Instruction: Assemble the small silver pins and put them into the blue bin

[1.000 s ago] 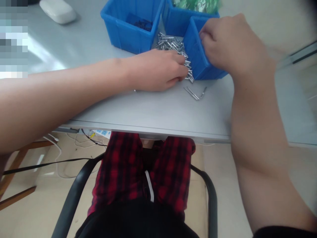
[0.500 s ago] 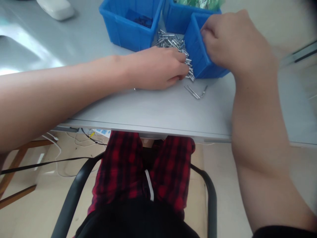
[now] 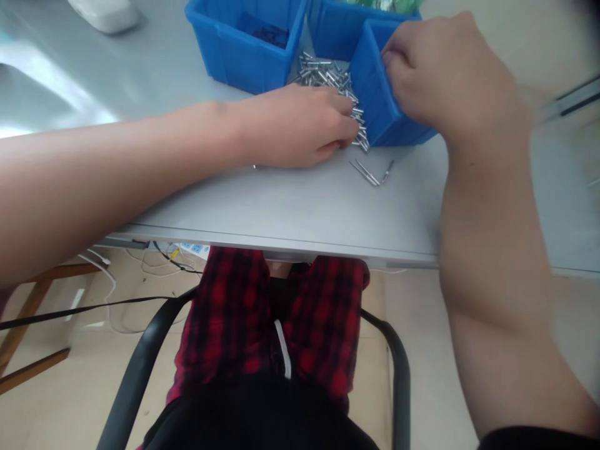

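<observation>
Two hands (image 3: 304,127) — three blue bins (image 3: 246,59), one heap of metal pins (image 3: 324,72)

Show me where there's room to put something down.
Bare table: the front strip between the left hand, loose pins and the near edge; also the patch between the white object, left forearm and left blue bin. It's crowded between that and the right blue bin, where silver pins pile up.

Blue bins (image 3: 377,100), metal pins (image 3: 323,72) on table (image 3: 300,209)
</observation>
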`<act>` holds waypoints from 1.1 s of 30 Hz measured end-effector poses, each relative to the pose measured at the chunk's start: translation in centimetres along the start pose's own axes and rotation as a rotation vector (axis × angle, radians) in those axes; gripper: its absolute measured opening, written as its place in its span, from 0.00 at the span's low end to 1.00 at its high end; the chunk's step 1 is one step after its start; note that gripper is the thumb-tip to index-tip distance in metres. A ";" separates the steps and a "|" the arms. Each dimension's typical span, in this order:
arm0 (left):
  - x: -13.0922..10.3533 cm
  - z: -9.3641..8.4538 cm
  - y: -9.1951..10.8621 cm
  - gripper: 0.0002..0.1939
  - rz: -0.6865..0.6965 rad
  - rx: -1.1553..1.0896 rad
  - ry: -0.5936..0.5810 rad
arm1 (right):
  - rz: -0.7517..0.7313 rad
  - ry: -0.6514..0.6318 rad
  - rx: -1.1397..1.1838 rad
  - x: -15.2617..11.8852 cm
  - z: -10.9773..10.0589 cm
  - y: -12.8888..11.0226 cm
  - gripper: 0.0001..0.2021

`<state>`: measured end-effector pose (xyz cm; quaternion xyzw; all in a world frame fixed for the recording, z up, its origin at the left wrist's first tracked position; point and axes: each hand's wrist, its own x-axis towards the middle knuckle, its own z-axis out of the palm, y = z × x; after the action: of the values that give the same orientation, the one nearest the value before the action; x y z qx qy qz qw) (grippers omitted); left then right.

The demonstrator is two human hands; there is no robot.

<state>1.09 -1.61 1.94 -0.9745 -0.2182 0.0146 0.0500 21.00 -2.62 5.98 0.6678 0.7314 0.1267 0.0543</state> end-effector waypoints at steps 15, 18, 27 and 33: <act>0.1 0.1 -0.1 0.21 -0.011 -0.020 0.008 | 0.002 -0.013 -0.030 0.2 0.2 -0.1 0.26; 0.1 0.1 -0.1 0.21 -0.013 -0.024 0.007 | 0.001 -0.019 -0.044 0.2 0.1 -0.2 0.26; 0.0 0.1 0.0 0.20 -0.011 -0.006 -0.006 | 0.005 -0.002 -0.032 0.1 0.2 -0.1 0.26; 0.0 -0.1 0.0 0.21 -0.013 -0.001 -0.017 | 0.017 0.008 0.019 0.0 0.2 0.0 0.25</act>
<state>1.12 -1.61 2.00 -0.9729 -0.2249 0.0226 0.0476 21.00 -2.59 5.82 0.6741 0.7269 0.1231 0.0440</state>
